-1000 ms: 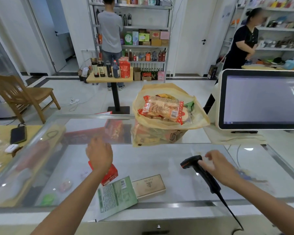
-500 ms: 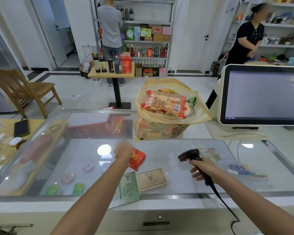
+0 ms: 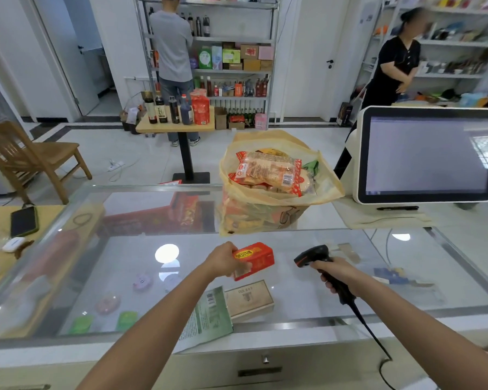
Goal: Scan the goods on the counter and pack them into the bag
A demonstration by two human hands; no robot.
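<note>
Head: red box (image 3: 255, 258) lifted, seemingly nearer scanner (image 3: 312, 256).

Bag (image 3: 279, 215) on counter (image 3: 293, 277) — monitor (image 3: 428, 153) to its right, two packets (image 3: 209, 316) nearer the front edge.

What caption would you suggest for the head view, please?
Left hand holds a red box near the scanner gripped in the right hand, filled bag behind.
</note>
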